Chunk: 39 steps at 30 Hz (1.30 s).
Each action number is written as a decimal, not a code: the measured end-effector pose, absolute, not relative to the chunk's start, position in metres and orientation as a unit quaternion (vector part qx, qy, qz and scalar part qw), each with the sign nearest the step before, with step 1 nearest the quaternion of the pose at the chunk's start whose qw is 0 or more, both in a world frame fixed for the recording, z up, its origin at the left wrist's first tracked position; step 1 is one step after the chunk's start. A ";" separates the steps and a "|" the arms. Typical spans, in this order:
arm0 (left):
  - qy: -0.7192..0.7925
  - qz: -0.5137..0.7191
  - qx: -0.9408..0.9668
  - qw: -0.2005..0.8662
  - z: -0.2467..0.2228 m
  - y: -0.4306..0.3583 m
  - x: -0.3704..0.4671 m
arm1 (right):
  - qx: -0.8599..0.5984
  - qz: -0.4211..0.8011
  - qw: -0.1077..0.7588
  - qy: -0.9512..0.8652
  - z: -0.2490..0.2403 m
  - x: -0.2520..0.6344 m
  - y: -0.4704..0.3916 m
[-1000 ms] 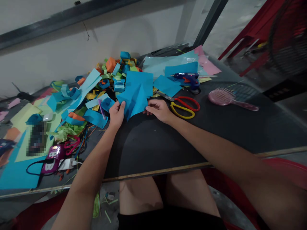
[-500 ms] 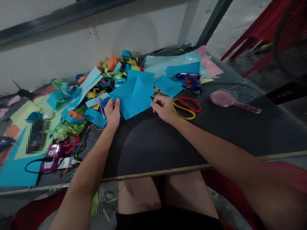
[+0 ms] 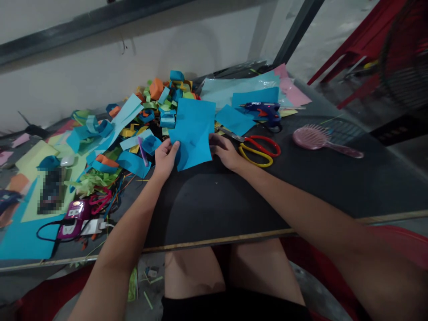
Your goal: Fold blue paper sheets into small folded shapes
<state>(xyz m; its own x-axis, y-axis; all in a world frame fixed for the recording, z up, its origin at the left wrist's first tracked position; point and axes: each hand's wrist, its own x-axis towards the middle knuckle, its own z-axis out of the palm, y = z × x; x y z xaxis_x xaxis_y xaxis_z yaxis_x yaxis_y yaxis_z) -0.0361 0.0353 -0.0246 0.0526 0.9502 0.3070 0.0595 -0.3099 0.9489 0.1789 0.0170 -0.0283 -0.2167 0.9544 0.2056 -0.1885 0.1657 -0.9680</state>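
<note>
A blue sheet of paper (image 3: 194, 129) is held upright above the dark table, slightly bent at its lower part. My left hand (image 3: 166, 156) pinches its lower left edge, with the thumb on the near face. At the right edge, my right hand (image 3: 225, 151) has its fingers curled against the paper, the tips partly hidden behind it. Just beyond my right hand lie scissors (image 3: 257, 150) with one red and one yellow handle loop. A purple pen-like stick (image 3: 143, 151) and blue paper pieces (image 3: 133, 163) lie left of my left hand.
Folded coloured paper pieces (image 3: 156, 89) are heaped at the back. On the right lie a blue glue gun (image 3: 267, 111) and a pink hairbrush (image 3: 310, 138). To the left are a purple device with a cable (image 3: 75, 216), pink-handled scissors (image 3: 101, 200) and paper sheets (image 3: 30, 236).
The sheet's left corner, folded out before, has swung in, and the sheet now looks flatter. My left hand has moved right with it. My right hand's fingers have shifted and loosened along the right edge.
</note>
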 end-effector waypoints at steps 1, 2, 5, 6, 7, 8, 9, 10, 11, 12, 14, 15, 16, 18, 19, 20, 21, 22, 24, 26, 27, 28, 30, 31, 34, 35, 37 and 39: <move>0.420 0.533 0.603 0.420 -0.024 0.034 -0.034 | -0.346 0.536 0.522 -0.566 -0.029 0.178 0.016; 0.418 0.522 0.606 0.431 -0.024 0.032 -0.032 | -0.351 0.526 0.521 -0.573 -0.030 0.177 0.015; 0.402 0.495 0.613 0.467 -0.022 0.026 -0.025 | -0.381 0.507 0.514 -0.577 -0.031 0.176 0.013; 0.395 0.489 0.615 0.476 -0.022 0.024 -0.023 | -0.392 0.500 0.510 -0.579 -0.030 0.176 0.013; 0.389 0.488 0.615 0.481 -0.021 0.022 -0.021 | -0.404 0.491 0.504 -0.585 -0.030 0.177 0.013; 0.385 0.489 0.613 0.486 -0.021 0.021 -0.020 | -0.417 0.480 0.496 -0.592 -0.029 0.177 0.013; 0.379 0.493 0.610 0.491 -0.020 0.019 -0.019 | -0.430 0.468 0.487 -0.599 -0.028 0.177 0.012; 0.374 0.496 0.607 0.496 -0.019 0.018 -0.019 | -0.442 0.457 0.483 -0.602 -0.027 0.178 0.012; 0.370 0.497 0.606 0.499 -0.019 0.018 -0.019 | -0.451 0.448 0.485 -0.601 -0.027 0.178 0.012; 0.371 0.495 0.608 0.497 -0.018 0.017 -0.019 | -0.455 0.443 0.489 -0.599 -0.026 0.177 0.012; 0.383 0.483 0.620 0.486 -0.017 0.017 -0.020 | -0.450 0.448 0.499 -0.590 -0.025 0.177 0.011; 0.391 0.475 0.625 0.480 -0.017 0.017 -0.020 | -0.444 0.456 0.503 -0.585 -0.024 0.176 0.010; 0.398 0.469 0.628 0.477 -0.017 0.017 -0.020 | -0.435 0.466 0.503 -0.583 -0.024 0.176 0.010; 0.402 0.465 0.631 0.474 -0.017 0.017 -0.021 | -0.414 0.480 0.500 -0.590 -0.024 0.175 0.010; 0.402 0.466 0.632 0.471 -0.017 0.017 -0.021 | -0.405 0.481 0.500 -0.596 -0.024 0.175 0.010; 0.405 0.468 0.634 0.464 -0.017 0.018 -0.021 | -0.397 0.478 0.500 -0.603 -0.025 0.176 0.010; 0.408 0.471 0.635 0.456 -0.018 0.018 -0.021 | -0.395 0.473 0.499 -0.610 -0.025 0.176 0.010; 0.413 0.475 0.636 0.446 -0.018 0.018 -0.020 | -0.398 0.467 0.495 -0.615 -0.025 0.176 0.010; 0.419 0.484 0.635 0.432 -0.019 0.019 -0.020 | -0.412 0.458 0.482 -0.623 -0.024 0.177 0.010; 0.417 0.484 0.630 0.442 -0.020 0.019 -0.020 | -0.420 0.454 0.473 -0.627 -0.024 0.177 0.010; 0.415 0.476 0.628 0.456 -0.020 0.019 -0.019 | -0.422 0.454 0.475 -0.626 -0.024 0.177 0.010; 0.413 0.465 0.625 0.471 -0.021 0.019 -0.019 | -0.422 0.453 0.477 -0.624 -0.024 0.177 0.010; 0.416 0.442 0.627 0.489 -0.021 0.018 -0.019 | -0.424 0.451 0.483 -0.620 -0.024 0.177 0.010; 0.419 0.434 0.632 0.487 -0.021 0.017 -0.020 | -0.425 0.451 0.484 -0.618 -0.025 0.177 0.010; 0.438 0.437 0.648 0.445 -0.020 0.016 -0.022 | -0.424 0.452 0.483 -0.618 -0.027 0.176 0.011; 0.445 0.444 0.650 0.426 -0.020 0.016 -0.022 | -0.422 0.446 0.492 -0.616 -0.028 0.176 0.011; 0.458 0.468 0.653 0.380 -0.018 0.016 -0.023 | -0.427 0.405 0.528 -0.612 -0.030 0.176 0.012; 0.464 0.483 0.669 0.322 -0.017 0.016 -0.023 | -0.448 0.314 0.564 -0.618 -0.030 0.177 0.013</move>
<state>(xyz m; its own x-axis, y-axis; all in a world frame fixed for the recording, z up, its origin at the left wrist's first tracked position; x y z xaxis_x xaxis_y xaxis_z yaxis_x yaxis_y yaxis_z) -0.0230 0.0156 -0.0167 0.1023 0.9319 0.3480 0.3097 -0.3623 0.8791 0.1769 0.0134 -0.0300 0.0381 0.9088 0.4155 0.1997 0.4005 -0.8943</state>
